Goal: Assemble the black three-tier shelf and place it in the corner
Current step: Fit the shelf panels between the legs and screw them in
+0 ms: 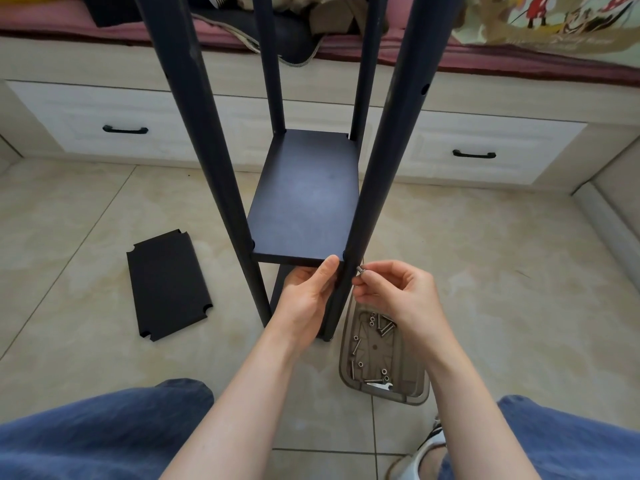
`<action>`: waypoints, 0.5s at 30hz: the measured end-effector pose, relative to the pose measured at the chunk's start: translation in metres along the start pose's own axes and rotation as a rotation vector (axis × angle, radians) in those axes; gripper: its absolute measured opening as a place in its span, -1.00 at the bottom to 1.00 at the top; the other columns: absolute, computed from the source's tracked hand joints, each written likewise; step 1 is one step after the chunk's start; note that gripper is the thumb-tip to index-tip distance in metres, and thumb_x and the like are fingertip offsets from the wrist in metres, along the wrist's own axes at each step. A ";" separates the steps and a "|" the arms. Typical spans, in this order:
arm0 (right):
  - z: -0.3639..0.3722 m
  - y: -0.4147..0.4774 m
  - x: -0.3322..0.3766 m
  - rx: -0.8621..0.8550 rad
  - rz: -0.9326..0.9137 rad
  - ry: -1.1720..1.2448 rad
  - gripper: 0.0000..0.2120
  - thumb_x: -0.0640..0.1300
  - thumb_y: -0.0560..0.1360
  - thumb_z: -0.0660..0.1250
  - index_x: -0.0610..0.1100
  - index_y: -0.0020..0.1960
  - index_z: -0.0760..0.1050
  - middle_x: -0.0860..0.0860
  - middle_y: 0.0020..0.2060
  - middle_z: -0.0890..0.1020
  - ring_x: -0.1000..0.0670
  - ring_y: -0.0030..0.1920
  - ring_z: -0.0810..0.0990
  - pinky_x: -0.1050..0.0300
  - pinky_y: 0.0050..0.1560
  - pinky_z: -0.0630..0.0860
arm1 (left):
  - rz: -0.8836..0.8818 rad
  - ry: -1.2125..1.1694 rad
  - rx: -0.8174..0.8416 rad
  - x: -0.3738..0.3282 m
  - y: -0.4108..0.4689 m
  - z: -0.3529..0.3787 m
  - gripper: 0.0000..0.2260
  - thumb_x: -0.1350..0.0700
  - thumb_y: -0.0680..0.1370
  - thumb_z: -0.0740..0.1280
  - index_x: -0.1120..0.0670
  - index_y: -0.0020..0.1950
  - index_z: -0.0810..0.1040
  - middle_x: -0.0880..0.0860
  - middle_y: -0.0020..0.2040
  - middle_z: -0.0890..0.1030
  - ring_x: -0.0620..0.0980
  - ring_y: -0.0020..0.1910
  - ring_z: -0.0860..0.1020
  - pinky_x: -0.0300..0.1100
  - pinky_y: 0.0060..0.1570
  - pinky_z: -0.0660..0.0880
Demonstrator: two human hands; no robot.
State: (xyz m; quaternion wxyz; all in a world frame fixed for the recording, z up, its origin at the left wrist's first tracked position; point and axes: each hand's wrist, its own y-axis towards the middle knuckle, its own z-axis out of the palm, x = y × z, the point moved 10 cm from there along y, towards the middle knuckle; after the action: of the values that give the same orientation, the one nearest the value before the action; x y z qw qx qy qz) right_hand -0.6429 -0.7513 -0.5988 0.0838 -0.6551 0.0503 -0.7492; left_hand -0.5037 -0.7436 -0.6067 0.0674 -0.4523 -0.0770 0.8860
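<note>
Your four posts (389, 157) run off the top edge, so their upper ends are unseen. Your left hand (304, 299) hides its fingers under the shelf board (304, 199), which covers most of the lower board (278, 289). Only a silver tip of the screw (360, 270) shows at your right hand (394, 292); whether it touches the post is unclear

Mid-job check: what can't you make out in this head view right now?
Head view only.
Shelf poles: tops cut off by the upper edge.
Bottom board: mostly hidden under the middle board and left hand.
Hole for the bolt pinched by the right hand: hidden by the near-right pole.
Screws in the tray: too small to count.
</note>
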 end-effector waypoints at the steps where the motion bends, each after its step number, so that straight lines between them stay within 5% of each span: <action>1: 0.000 0.001 -0.001 0.008 0.007 0.010 -0.94 -0.26 0.55 0.39 -0.19 -0.04 0.64 -0.19 -0.19 0.72 -0.11 -0.20 0.72 0.16 -0.18 0.63 | 0.000 0.000 0.003 0.000 0.000 0.000 -0.81 0.05 0.55 0.34 0.00 -0.02 0.76 0.08 0.05 0.73 0.04 0.12 0.68 -0.25 0.08 0.56; 15: -0.004 0.006 0.002 -0.066 -0.047 -0.109 -0.98 -0.17 0.49 0.47 -0.11 -0.09 0.65 -0.06 -0.23 0.72 0.00 -0.23 0.71 0.19 -0.23 0.60 | 0.020 0.053 -0.013 -0.002 0.000 0.001 -0.83 0.03 0.55 0.36 -0.05 0.01 0.75 0.12 0.09 0.72 0.09 0.13 0.68 -0.23 0.04 0.58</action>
State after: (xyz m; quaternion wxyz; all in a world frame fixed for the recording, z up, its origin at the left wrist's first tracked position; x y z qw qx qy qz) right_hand -0.6466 -0.7579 -0.5983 0.0470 -0.6985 0.0551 -0.7119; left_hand -0.5033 -0.7439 -0.6049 0.0574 -0.4767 -0.0765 0.8738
